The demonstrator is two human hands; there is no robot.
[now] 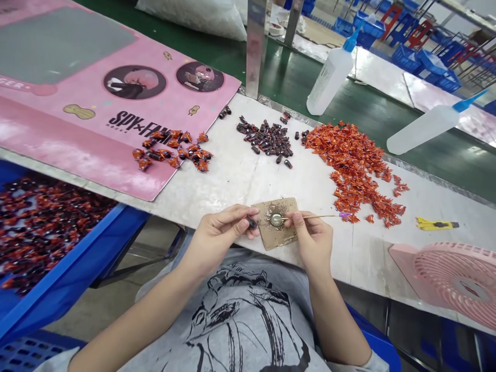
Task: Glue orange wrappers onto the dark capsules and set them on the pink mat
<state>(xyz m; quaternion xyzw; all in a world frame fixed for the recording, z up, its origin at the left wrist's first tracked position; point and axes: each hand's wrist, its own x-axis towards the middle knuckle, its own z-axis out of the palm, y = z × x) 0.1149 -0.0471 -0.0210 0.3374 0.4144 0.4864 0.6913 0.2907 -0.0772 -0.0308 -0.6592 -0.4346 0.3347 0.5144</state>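
Dark capsule [252,222] pinched in the left hand [220,233].

Your left hand [217,232] hides most of the small dark piece [252,222] it pinches. The tip of the thin stick [313,217] in your right hand [312,240] is hard to make out against the metal disc [276,219]. The specks on the cardboard square [284,237] are too small to identify. The pink fan [453,284] and blue crate [70,263] run off the edge of the view.

Grey tee [170,330]; blk sketch print [244,315]
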